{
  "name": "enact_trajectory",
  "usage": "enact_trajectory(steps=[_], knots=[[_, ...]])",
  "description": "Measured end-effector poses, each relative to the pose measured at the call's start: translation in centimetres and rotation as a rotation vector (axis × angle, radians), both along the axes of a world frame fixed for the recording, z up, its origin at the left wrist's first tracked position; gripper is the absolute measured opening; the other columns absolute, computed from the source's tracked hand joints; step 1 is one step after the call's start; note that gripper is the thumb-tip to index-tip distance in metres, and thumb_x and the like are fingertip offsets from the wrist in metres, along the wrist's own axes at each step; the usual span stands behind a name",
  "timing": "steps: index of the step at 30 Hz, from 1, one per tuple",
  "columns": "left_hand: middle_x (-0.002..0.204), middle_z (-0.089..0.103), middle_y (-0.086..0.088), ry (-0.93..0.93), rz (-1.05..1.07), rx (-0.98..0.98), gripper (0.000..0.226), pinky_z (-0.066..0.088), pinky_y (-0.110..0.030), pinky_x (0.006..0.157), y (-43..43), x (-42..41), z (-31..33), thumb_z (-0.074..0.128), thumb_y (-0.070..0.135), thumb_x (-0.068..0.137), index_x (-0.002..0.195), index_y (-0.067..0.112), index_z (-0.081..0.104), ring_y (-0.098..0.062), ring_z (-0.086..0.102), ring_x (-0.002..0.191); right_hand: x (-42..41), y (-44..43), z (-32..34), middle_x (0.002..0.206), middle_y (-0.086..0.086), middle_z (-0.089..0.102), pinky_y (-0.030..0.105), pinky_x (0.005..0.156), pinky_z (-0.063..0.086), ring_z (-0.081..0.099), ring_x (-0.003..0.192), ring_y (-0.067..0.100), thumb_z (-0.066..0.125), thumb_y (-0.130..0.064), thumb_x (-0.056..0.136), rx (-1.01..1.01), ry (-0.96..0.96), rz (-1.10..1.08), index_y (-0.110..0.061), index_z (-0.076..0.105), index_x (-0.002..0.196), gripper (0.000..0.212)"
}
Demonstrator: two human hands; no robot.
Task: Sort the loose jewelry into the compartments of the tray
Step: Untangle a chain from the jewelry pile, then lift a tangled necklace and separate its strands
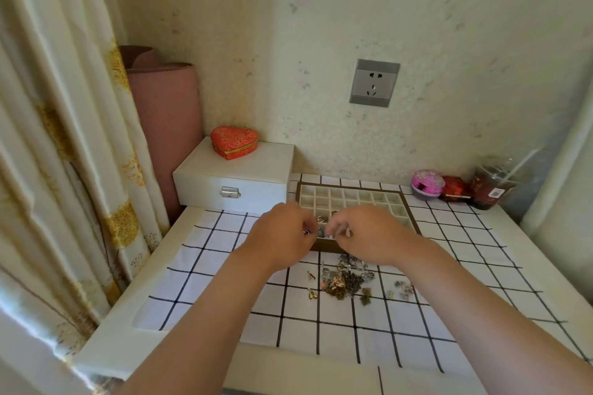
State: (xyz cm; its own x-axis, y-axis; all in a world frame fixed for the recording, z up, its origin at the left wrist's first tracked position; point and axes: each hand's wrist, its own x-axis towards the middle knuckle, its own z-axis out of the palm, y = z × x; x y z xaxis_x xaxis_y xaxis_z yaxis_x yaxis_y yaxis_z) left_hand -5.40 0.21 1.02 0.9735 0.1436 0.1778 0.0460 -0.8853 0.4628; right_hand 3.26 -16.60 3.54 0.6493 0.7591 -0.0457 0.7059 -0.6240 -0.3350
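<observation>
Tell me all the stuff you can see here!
tray: one, brown rim, cream compartments, on cloth by wall
jewelry: one pile plus loose bits, gold and silver, on cloth before tray
cloth: one, white with black checks, on table
box: one, white, left of tray
heart box: one, red, on box
pots: two, pink and red, right of tray
cup: one, clear, brown drink, far right
socket: one, grey, wall
curtain: one, cream and gold, left
roll: one, pink, corner
hands: left pinches a piece; right curled, over tray
</observation>
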Motion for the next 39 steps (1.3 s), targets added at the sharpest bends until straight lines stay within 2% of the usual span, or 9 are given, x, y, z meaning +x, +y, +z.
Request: enact_trajectory(steps=[5,11,15,20,27,30,34,36,39], knots=[[0.094,0.062,0.016,0.111,-0.192,-0.09,0.014,0.048,-0.021,0.075,-2.6,-1.5,0.3,0.07,0.029,0.087,0.1,0.031,0.073,0.001,0.056,0.084,-1.9,-2.8,0.1,0.098,-0.017,0.071,0.009,0.066,0.043,0.063,0.083,-0.006,0.068,-0.019,0.091,-0.1,0.055,0.007,-0.035,0.076,0.098,0.019],[0.093,0.058,0.018,0.203,-0.225,0.032,0.017,0.039,-0.017,0.07,-3.5,-2.0,-0.8,0.074,0.032,0.086,0.103,0.033,0.077,-0.003,0.055,0.089,-2.6,-4.2,-1.0,0.102,-0.014,0.07,0.026,0.082,0.053,0.064,0.094,0.006,0.072,-0.028,0.087,-0.223,0.008,0.009,-0.035,0.075,0.107,0.021],[0.105,0.062,0.013,0.222,-0.134,0.113,0.016,0.048,-0.026,0.082,-2.4,-2.1,-0.9,0.074,0.036,0.085,0.101,0.033,0.075,-0.009,0.058,0.098,-2.2,-4.6,-1.0,0.105,-0.015,0.069,0.03,0.089,0.054,0.063,0.099,0.007,0.072,-0.029,0.088,-0.228,0.03,-0.018,-0.033,0.075,0.109,0.022],[0.106,0.057,0.014,0.16,-0.134,0.082,0.015,0.045,-0.024,0.082,-2.0,-2.0,-0.8,0.072,0.032,0.086,0.1,0.033,0.074,-0.005,0.053,0.099,-2.1,-4.5,-0.8,0.092,-0.018,0.062,0.026,0.085,0.053,0.061,0.093,0.005,0.072,-0.028,0.088,-0.239,0.013,-0.007,-0.032,0.075,0.108,0.02],[0.098,0.055,0.016,0.177,-0.281,0.06,0.015,0.049,-0.029,0.083,-4.2,-1.1,-1.3,0.073,0.031,0.085,0.099,0.035,0.075,-0.004,0.053,0.093,-2.0,-3.7,-0.7,0.099,-0.01,0.073,0.03,0.079,0.052,0.065,0.096,0.013,0.072,-0.03,0.087,-0.333,-0.133,0.014,-0.03,0.077,0.096,0.01],[0.1,0.054,0.016,0.209,-0.235,0.104,0.015,0.048,-0.026,0.082,-3.6,-1.0,-1.0,0.073,0.029,0.085,0.099,0.033,0.074,-0.005,0.052,0.098,-1.5,-4.4,-0.7,0.094,-0.015,0.071,0.027,0.074,0.05,0.063,0.087,0.007,0.068,-0.03,0.09,-0.286,-0.062,0.013,-0.03,0.077,0.093,0.01],[0.106,0.053,0.015,0.238,-0.197,0.157,0.023,0.048,-0.026,0.087,-2.9,-1.0,-0.9,0.073,0.03,0.084,0.106,0.034,0.07,-0.007,0.051,0.106,-0.8,-5.2,0.0,0.089,-0.017,0.069,0.03,0.077,0.056,0.066,0.083,0.005,0.063,-0.029,0.095,0.022,0.209,-0.089,-0.028,0.074,0.088,0.012],[0.106,0.056,0.016,0.192,-0.179,-0.004,0.026,0.044,-0.017,0.085,-3.2,-0.9,-0.7,0.071,0.025,0.088,0.113,0.031,0.066,-0.003,0.052,0.103,-0.7,-5.2,0.5,0.09,-0.006,0.071,0.027,0.069,0.052,0.065,0.075,0.008,0.057,-0.027,0.096,0.147,0.298,-0.122,-0.02,0.07,0.091,0.016],[0.106,0.067,0.009,0.124,-0.142,-0.517,0.023,0.051,-0.016,0.084,-4.3,-0.7,0.1,0.069,0.02,0.091,0.112,0.027,0.063,-0.006,0.064,0.099,-0.9,-4.9,1.1,0.089,0.005,0.073,0.029,0.068,0.047,0.063,0.069,0.013,0.048,-0.026,0.1,0.317,0.471,-0.171,-0.012,0.066,0.09,0.025]])
